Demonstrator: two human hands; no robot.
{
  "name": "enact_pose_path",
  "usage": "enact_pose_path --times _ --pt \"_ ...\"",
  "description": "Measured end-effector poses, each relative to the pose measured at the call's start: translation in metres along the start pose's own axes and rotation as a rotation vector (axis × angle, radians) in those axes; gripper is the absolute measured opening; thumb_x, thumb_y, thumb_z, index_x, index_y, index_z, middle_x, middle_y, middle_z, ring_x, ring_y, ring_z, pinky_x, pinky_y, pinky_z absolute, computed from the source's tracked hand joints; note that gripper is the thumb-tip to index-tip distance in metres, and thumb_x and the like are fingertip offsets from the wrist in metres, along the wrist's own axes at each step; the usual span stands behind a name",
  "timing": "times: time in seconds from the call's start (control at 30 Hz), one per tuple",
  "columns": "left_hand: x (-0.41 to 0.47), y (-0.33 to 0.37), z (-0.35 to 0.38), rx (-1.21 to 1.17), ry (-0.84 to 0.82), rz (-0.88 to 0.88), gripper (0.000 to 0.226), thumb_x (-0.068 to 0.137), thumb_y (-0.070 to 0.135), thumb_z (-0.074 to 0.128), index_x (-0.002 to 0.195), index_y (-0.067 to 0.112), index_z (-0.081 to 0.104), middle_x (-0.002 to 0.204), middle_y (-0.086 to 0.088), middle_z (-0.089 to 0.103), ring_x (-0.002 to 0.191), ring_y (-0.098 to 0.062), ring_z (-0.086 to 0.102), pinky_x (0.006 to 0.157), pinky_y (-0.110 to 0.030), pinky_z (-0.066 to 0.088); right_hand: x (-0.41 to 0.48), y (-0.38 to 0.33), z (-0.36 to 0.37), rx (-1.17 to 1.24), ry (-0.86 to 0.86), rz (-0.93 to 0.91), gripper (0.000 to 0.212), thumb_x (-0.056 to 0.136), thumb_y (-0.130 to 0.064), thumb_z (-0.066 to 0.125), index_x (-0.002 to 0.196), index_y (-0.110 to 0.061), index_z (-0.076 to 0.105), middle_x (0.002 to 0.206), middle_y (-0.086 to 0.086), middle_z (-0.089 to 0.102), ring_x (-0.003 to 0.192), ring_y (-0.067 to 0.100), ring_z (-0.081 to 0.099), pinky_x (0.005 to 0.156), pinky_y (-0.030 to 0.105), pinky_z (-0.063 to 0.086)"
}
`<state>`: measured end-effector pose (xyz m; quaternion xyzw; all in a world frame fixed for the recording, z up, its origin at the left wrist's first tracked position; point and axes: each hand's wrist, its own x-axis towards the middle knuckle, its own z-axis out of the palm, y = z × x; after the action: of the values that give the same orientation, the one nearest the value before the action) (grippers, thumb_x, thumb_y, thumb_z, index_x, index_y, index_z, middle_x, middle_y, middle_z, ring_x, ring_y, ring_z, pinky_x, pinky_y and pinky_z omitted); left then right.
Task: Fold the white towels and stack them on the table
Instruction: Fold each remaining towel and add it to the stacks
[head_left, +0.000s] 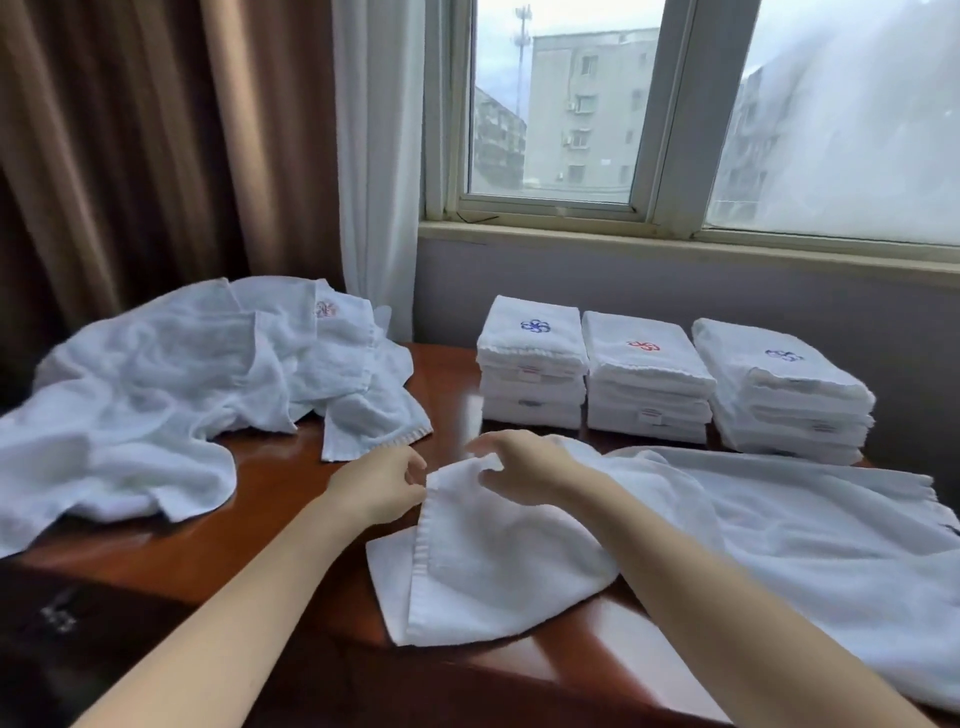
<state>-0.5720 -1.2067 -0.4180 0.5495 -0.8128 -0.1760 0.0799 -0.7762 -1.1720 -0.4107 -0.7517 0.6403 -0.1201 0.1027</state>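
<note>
The fingers of the left hand (382, 486) pinch the near-left corner of the white towel (498, 561), and those of the right hand (519, 465) curl closed on the same top edge just beside it. The towel lies directly under both hands on the bench (280, 483), its long axis running away to the right, so the right hand sits nearer its bulk. Three folded stacks (644, 379) stand behind the towel; an unfolded heap (156, 395) lies to its left.
</note>
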Motion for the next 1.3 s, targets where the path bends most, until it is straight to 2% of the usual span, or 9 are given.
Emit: enact_pose_path --times 0.2,0.3,0.43,0.57,0.73,0.9,1.0,1.1,1.3 --pt "-0.010 -0.011 -0.011 0.064 -0.158 -0.011 0.038 0.082 0.029 0.070 0.119 0.028 0.062 0.093 0.020 0.054 0.095 -0.008 0.058 0.085 -0.026 0.050 0.022 -0.019 0.024 -0.022 -0.071 -0.073 0.055 0.087 -0.014 0.062 0.140 -0.026 0.053 0.142 -0.004 0.055 0.131 0.018 0.047 0.102 0.033 0.045" --pt "-0.013 -0.010 -0.014 0.109 -0.300 -0.017 0.029 0.079 0.033 0.075 0.106 0.024 0.069 0.088 0.015 0.060 0.084 -0.009 0.059 0.073 -0.025 0.047 0.023 -0.020 0.030 -0.058 -0.029 -0.082 0.044 0.087 -0.020 0.063 0.130 -0.030 0.061 0.130 -0.002 0.057 0.124 0.021 0.049 0.092 0.041 0.051" --pt "-0.012 -0.008 -0.016 0.167 -0.372 -0.008 0.017 0.086 0.035 0.067 0.092 0.020 0.071 0.079 0.008 0.062 0.063 -0.006 0.052 0.054 -0.018 0.039 0.017 -0.018 0.027 -0.103 0.099 -0.128 0.026 0.092 -0.026 0.057 0.117 -0.027 0.067 0.117 -0.002 0.059 0.107 0.023 0.059 0.078 0.034 0.049" --pt "0.008 0.002 -0.031 -0.001 -0.049 -0.013 0.031 0.099 0.037 0.050 0.085 0.011 0.059 0.066 0.001 0.066 0.051 -0.007 0.061 0.055 -0.024 0.045 0.008 -0.013 -0.005 -0.011 0.382 -0.060 0.018 0.098 -0.030 0.050 0.111 -0.026 0.061 0.114 -0.004 0.058 0.096 0.026 0.061 0.067 0.031 0.037" --pt "0.043 0.030 -0.062 -0.378 0.437 0.033 0.009 0.098 0.023 0.054 0.090 0.023 0.050 0.090 -0.003 0.067 0.070 -0.022 0.072 0.072 -0.041 0.061 -0.004 -0.014 -0.055 0.011 0.566 0.000 0.013 0.096 -0.030 0.049 0.105 -0.026 0.057 0.099 -0.003 0.066 0.088 0.025 0.059 0.065 0.031 0.033" --pt "0.067 0.033 -0.090 -0.552 0.696 0.128 0.020 0.096 0.011 0.056 0.115 0.013 0.054 0.110 -0.003 0.062 0.105 -0.026 0.063 0.084 -0.032 0.050 -0.004 -0.039 -0.071 0.517 0.394 -0.048 0.009 0.091 -0.024 0.062 0.084 -0.028 0.058 0.066 -0.011 0.057 0.058 0.005 0.049 0.058 0.025 0.039" --pt "0.061 0.027 -0.095 -0.719 0.575 0.220 0.034 0.098 0.012 0.056 0.130 0.015 0.049 0.135 -0.006 0.052 0.126 -0.020 0.052 0.094 -0.025 0.043 0.007 -0.060 -0.054 0.726 0.263 -0.053 0.006 0.093 -0.025 0.065 0.098 -0.024 0.062 0.084 -0.006 0.065 0.065 0.000 0.055 0.054 0.013 0.039" --pt "0.047 0.014 -0.090 -0.669 0.480 0.282 0.019 0.100 0.020 0.053 0.119 0.025 0.056 0.127 0.003 0.058 0.122 -0.015 0.054 0.091 -0.019 0.041 0.020 -0.083 -0.023 0.783 0.174 -0.014 0.020 0.095 -0.028 0.063 0.112 -0.018 0.064 0.101 0.002 0.068 0.078 0.006 0.060 0.057 0.012 0.041" --pt "0.017 -0.021 -0.063 -0.498 0.316 0.134 0.027 0.103 0.036 0.045 0.123 0.023 0.056 0.125 -0.003 0.063 0.112 -0.019 0.061 0.100 -0.043 0.050 0.020 -0.082 0.000 0.743 -0.006 -0.021 0.033 0.101 -0.017 0.050 0.133 -0.014 0.059 0.124 0.010 0.066 0.111 0.020 0.065 0.082 0.022 0.049"
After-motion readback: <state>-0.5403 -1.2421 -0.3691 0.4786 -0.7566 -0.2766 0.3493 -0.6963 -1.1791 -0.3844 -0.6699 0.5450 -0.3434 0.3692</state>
